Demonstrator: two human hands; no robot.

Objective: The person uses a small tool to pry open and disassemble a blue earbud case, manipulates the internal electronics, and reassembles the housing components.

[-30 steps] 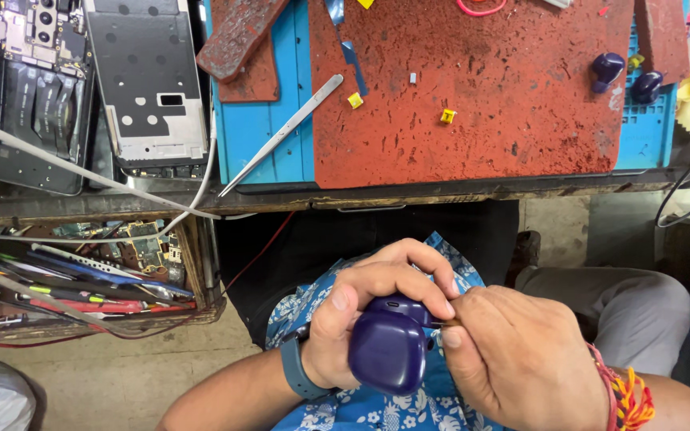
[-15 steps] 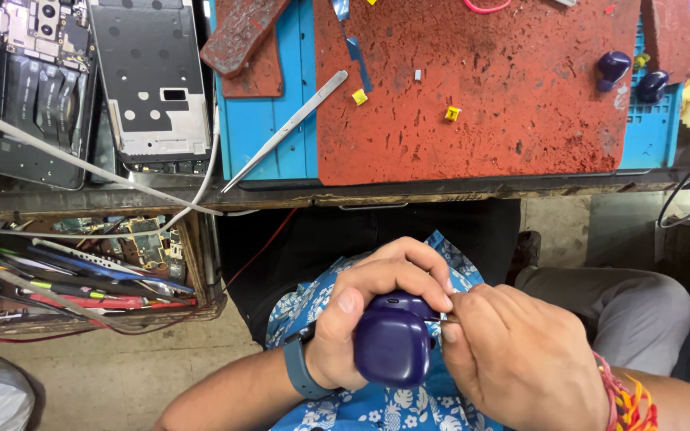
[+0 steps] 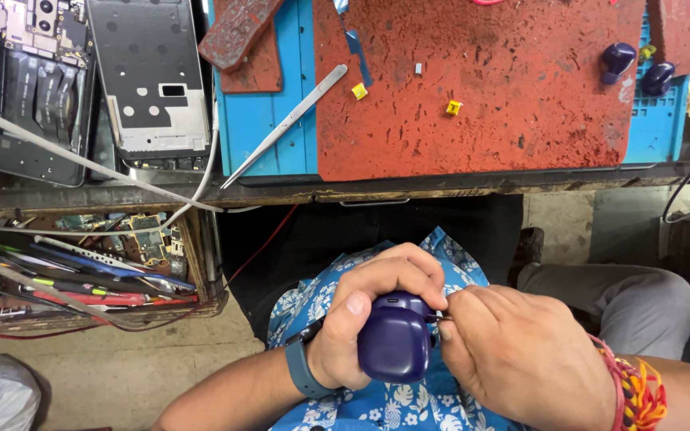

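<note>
A: Compared with 1 s ago, the small rounded dark-blue plastic case [image 3: 395,345] sits a touch lower over the lap, and the right hand [image 3: 521,363] has closed in on its right edge. The bench has slid up in the view, so the head tipped a bit. Otherwise same pose.

B: Grip state?

A: Left hand [image 3: 365,319] is wrapped around the case, thumb on the front face, fingers curled over the top; it holds the case. Right hand is pinched narrow at the case's seam. A thin dark sliver shows between the fingertips [image 3: 455,302] and the case, so it's probably holding a small tool or part, but I can't tell what.

B: Meaning for the work?

A: My read: it's settled into fine work at the seam, no gross repositioning.

B: What's hidden?

A: The contact point is covered by the right-hand fingers. The case's underside is out of view, and the right forearm is cut by the frame edge. On the bench, the long steel tweezers [image 3: 285,125] lie on the blue mat [image 3: 261,128] beside the worn red mat [image 3: 481,88], and 2 dark-blue earbuds [image 3: 636,68] sit far right, all well apart from the hands.
</note>
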